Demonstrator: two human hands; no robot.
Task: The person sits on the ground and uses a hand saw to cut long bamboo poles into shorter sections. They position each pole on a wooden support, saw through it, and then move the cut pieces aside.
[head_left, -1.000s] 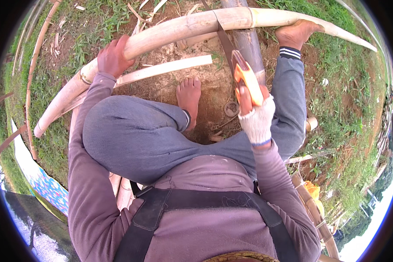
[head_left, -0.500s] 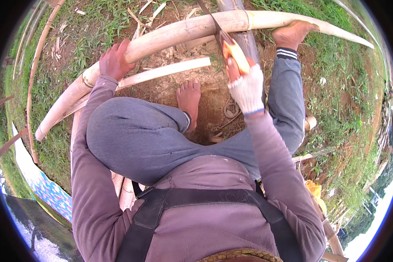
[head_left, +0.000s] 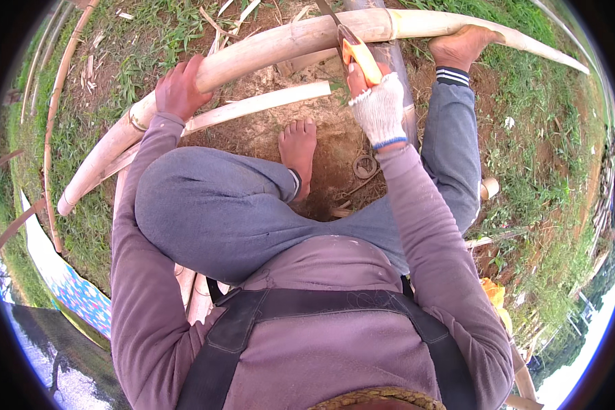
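Bamboo: at the far side, laid left to right across a log. Clasped at left by the left hand, touching the right foot at right. Full grip on the saw by the right hand. Could roll if slackly held, throwing the saw off line, or pinch it by sagging.

The long, curved, smooth bamboo pole across the top of the frame is pale cream-tan with darker ring lines. At upper centre, the orange-yellow plastic saw handle stands out beside the off-white knitted glove, edged in blue. The plain slate-grey cloth trousers end, upper right, in a black ribbed cuff with white stripes. The mauve long-sleeved shirt lies under black webbing straps. Lower left, a flat sheet mixes white, blue and reddish patches.
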